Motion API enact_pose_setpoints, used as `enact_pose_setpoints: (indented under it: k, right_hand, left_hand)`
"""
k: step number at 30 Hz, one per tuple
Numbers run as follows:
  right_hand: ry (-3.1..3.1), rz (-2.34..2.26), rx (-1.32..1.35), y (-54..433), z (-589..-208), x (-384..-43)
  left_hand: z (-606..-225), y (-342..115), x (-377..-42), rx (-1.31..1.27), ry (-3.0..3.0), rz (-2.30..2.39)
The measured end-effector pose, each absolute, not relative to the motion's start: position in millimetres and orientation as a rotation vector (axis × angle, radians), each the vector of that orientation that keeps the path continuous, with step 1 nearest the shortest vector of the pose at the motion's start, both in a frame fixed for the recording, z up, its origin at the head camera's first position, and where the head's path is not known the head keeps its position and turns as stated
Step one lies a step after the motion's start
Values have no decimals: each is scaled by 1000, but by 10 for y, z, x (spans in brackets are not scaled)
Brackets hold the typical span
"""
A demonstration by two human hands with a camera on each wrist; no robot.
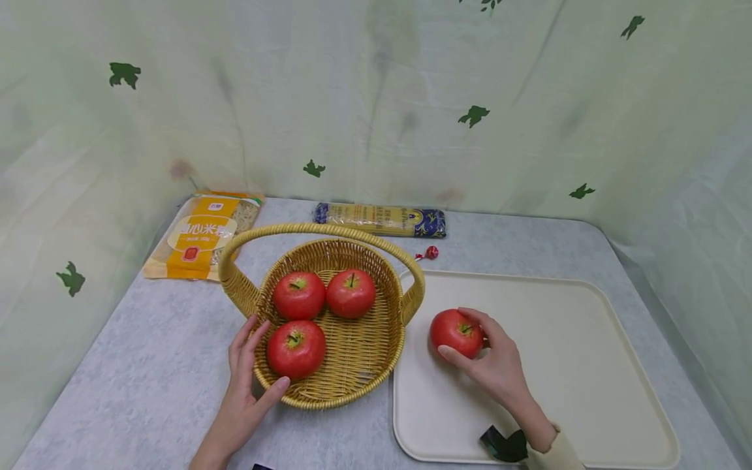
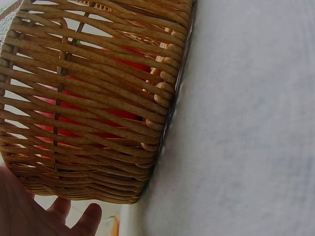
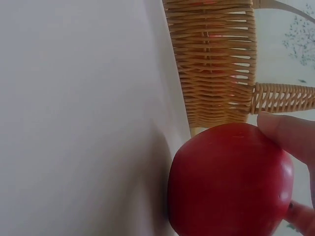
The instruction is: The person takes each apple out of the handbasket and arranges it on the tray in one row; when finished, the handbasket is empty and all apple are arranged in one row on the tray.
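Note:
A round wicker basket with an arched handle stands on the table and holds three red apples, among them a near one. My left hand rests against the basket's near left side, its fingers spread and the thumb by the front rim. The left wrist view has those fingers beside the woven wall. Over the left part of a cream tray, my right hand grips another red apple between thumb and fingers. In the right wrist view this apple is close to the tray's surface.
Behind the basket at the left lies a yellow-orange food packet. A pack of noodles stretches along the back edge, with a red-wrapped lollipop in front of it. Pale curtains enclose the grey table.

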State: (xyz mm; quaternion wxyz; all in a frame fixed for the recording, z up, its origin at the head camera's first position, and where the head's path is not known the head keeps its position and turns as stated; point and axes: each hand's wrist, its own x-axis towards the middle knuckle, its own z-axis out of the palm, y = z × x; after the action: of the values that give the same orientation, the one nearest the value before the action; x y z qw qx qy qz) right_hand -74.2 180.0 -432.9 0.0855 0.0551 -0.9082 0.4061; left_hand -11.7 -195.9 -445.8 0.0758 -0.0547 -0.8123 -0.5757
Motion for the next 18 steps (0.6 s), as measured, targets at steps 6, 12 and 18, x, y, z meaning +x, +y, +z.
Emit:
enact_pose_setpoints:
  k: [6,12,18]
  right_hand:
    - [-2699,1155,211,1787,-4331,-724]
    - [-2698,1144,253,1774,-4344,-712]
    - [-2705,1144,320,1771,-4366,-725]
  left_hand:
    - [-4457,-1956,-117,-161,-2441,-1722]
    - [-4464,-1959,-117,-164,-2437,-1720]
    - [-4471,-1962,-111,-169,-2431,-1722]
